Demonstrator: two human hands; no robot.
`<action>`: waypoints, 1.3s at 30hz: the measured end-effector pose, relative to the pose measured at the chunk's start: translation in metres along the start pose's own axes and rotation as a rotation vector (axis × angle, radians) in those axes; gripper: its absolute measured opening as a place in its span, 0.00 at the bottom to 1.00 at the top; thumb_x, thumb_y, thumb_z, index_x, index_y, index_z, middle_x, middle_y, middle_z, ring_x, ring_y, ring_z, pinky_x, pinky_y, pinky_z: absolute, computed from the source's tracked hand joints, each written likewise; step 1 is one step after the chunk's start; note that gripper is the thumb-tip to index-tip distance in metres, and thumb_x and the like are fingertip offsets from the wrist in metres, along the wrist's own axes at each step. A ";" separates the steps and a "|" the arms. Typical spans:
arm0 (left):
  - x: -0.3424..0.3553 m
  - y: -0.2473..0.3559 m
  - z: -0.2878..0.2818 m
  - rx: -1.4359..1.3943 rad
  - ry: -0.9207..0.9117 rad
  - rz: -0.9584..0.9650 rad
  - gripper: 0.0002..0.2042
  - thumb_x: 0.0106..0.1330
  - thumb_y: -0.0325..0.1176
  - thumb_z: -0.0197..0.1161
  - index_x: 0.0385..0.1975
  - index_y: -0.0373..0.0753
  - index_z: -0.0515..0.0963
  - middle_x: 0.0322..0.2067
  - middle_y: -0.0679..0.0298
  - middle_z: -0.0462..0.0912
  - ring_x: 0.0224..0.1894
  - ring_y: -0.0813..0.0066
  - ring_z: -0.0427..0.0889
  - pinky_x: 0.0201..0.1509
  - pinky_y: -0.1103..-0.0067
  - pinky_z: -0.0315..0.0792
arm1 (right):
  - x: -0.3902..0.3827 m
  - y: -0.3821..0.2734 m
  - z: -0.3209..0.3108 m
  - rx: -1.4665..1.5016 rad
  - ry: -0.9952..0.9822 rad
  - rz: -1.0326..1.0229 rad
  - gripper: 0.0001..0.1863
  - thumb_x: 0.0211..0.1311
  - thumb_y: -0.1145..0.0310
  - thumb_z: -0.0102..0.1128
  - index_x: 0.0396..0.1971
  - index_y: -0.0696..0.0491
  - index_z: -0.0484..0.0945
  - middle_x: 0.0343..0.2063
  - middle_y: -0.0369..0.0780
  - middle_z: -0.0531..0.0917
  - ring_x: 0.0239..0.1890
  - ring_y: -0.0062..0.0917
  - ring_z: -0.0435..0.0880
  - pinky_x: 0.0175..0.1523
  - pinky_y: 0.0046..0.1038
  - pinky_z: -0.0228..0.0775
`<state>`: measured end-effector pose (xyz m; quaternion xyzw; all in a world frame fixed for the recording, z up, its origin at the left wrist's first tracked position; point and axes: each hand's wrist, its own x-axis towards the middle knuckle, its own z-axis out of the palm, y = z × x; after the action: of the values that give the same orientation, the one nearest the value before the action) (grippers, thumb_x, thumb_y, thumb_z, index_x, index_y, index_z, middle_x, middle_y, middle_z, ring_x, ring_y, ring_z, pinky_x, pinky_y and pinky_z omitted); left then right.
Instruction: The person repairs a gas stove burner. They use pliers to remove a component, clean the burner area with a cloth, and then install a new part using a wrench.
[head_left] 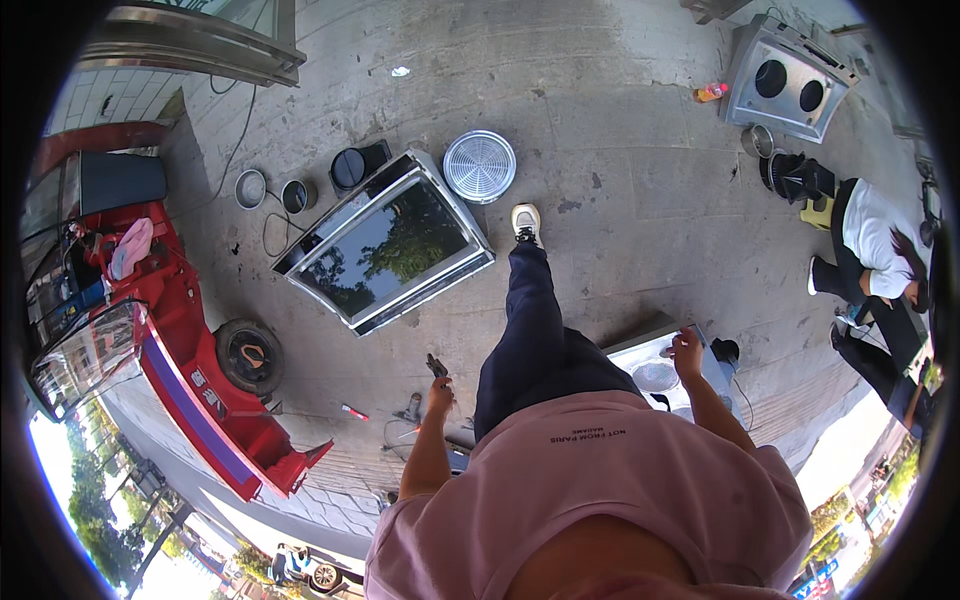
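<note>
The person's left hand (440,396) is gripping a small dark tool (436,366) above rough grey ground (600,230), while the right hand (685,352), fingers bent, is hovering over or touching a flat, shiny unit (630,361) beside the right leg; whether it is grasping anything, one cannot tell. Ahead, a dark, glossy glass panel (400,245) is lying metal-framed beside a round, slotted grille (480,167).

Passable floor (395,345) ahead of left grip (440,396), up to the glass-topped appliance (390,248), which blocks farther out; round metal grille (480,166) beside that. Outstretched leg (527,300) cuts direct path between grips. Silver unit (630,361) crowds right grip (686,355); wide floor lane beyond it, right of the leg. Red vehicle (190,385) walls off far left.
</note>
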<state>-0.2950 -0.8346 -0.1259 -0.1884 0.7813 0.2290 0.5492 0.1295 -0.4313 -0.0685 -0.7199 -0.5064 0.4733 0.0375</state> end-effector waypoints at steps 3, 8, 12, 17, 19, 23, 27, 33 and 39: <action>0.022 0.085 0.013 0.037 -0.022 -0.010 0.15 0.63 0.24 0.44 0.45 0.47 0.72 0.17 0.66 0.67 0.13 0.76 0.69 0.11 0.80 0.57 | 0.044 -0.065 -0.005 0.063 0.015 0.002 0.20 0.59 0.73 0.51 0.52 0.61 0.71 0.36 0.43 0.80 0.25 0.25 0.83 0.28 0.25 0.73; 0.023 0.303 0.041 0.139 -0.164 0.076 0.16 0.58 0.21 0.47 0.43 0.43 0.74 0.18 0.64 0.71 0.16 0.73 0.72 0.15 0.75 0.62 | 0.113 -0.099 -0.043 0.026 0.166 0.126 0.20 0.54 0.73 0.52 0.49 0.60 0.73 0.32 0.44 0.80 0.20 0.27 0.82 0.28 0.27 0.74; 0.045 0.438 0.049 0.330 -0.141 0.449 0.15 0.57 0.24 0.50 0.44 0.42 0.77 0.25 0.60 0.78 0.18 0.71 0.78 0.24 0.73 0.70 | 0.141 -0.147 -0.078 -0.156 0.118 0.271 0.19 0.51 0.74 0.53 0.46 0.62 0.74 0.36 0.49 0.82 0.24 0.35 0.85 0.25 0.31 0.77; 0.069 0.655 0.070 0.550 -0.096 0.431 0.15 0.59 0.29 0.50 0.44 0.50 0.78 0.27 0.57 0.81 0.28 0.65 0.82 0.33 0.69 0.73 | 0.213 -0.248 -0.085 -0.046 0.050 0.594 0.19 0.51 0.75 0.55 0.45 0.64 0.74 0.35 0.50 0.82 0.24 0.36 0.85 0.26 0.32 0.78; 0.075 0.734 0.078 0.625 -0.012 0.519 0.13 0.60 0.33 0.52 0.44 0.51 0.78 0.34 0.54 0.83 0.39 0.55 0.83 0.42 0.66 0.73 | 0.286 -0.306 -0.084 -0.065 0.025 0.622 0.18 0.51 0.76 0.57 0.45 0.64 0.74 0.34 0.50 0.82 0.23 0.36 0.84 0.25 0.32 0.78; 0.072 0.868 0.094 0.543 0.049 0.312 0.14 0.59 0.31 0.49 0.42 0.51 0.78 0.40 0.52 0.83 0.44 0.54 0.82 0.46 0.65 0.74 | 0.494 -0.495 -0.091 -0.082 0.071 0.350 0.18 0.51 0.77 0.59 0.44 0.64 0.74 0.32 0.51 0.81 0.23 0.35 0.84 0.24 0.32 0.77; 0.057 0.926 0.064 0.414 0.182 0.145 0.15 0.58 0.30 0.49 0.41 0.50 0.79 0.41 0.53 0.83 0.43 0.54 0.82 0.44 0.65 0.75 | 0.649 -0.840 -0.055 0.189 -0.032 -0.245 0.18 0.60 0.72 0.53 0.51 0.59 0.73 0.33 0.41 0.82 0.28 0.25 0.84 0.27 0.22 0.71; 0.034 1.068 0.052 0.514 0.144 0.076 0.15 0.60 0.33 0.49 0.43 0.49 0.80 0.42 0.54 0.83 0.47 0.56 0.82 0.49 0.67 0.74 | 0.731 -1.189 -0.019 0.193 -0.269 -0.734 0.17 0.60 0.76 0.55 0.50 0.56 0.72 0.39 0.38 0.79 0.31 0.23 0.83 0.34 0.22 0.72; 0.055 1.267 0.022 0.648 0.087 0.124 0.12 0.61 0.36 0.52 0.36 0.44 0.83 0.42 0.55 0.83 0.47 0.56 0.81 0.51 0.64 0.74 | 0.778 -1.248 -0.049 0.012 -0.156 -0.560 0.17 0.59 0.74 0.56 0.48 0.61 0.73 0.32 0.42 0.81 0.27 0.25 0.85 0.34 0.24 0.75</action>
<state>-0.9882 0.2195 0.0067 0.0343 0.8463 -0.0065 0.5316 -0.6700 0.7894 0.1233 -0.5132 -0.6840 0.5015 0.1318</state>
